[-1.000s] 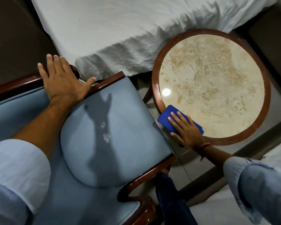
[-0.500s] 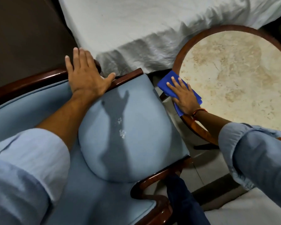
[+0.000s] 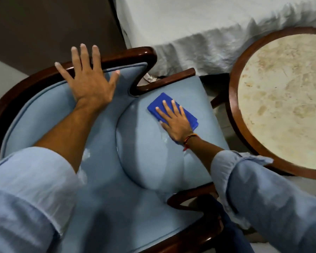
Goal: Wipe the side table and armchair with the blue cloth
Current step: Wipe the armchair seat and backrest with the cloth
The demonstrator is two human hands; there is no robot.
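Observation:
The folded blue cloth (image 3: 158, 105) lies flat on the far part of the armchair's light-blue seat cushion (image 3: 150, 154). My right hand (image 3: 174, 121) presses down on the cloth with its fingers spread, covering its near half. My left hand (image 3: 88, 83) rests flat, fingers apart, on the padded left arm of the armchair (image 3: 44, 106), its fingertips over the dark wooden frame. The round side table (image 3: 233, 110), with a marble top in a wooden rim, stands to the right of the chair, with neither hand on it.
A bed with a wrinkled white sheet (image 3: 199, 30) runs along the far side, close behind chair and table. A dark wall (image 3: 44, 24) is at the far left. My leg in dark trousers (image 3: 232, 234) stands by the chair's near right corner. Pale floor tiles show between chair and table.
My right hand has carried the blue cloth off the table's left rim and onto the armchair's seat cushion. My left hand has stayed on the chair's arm, and the view has shifted left.

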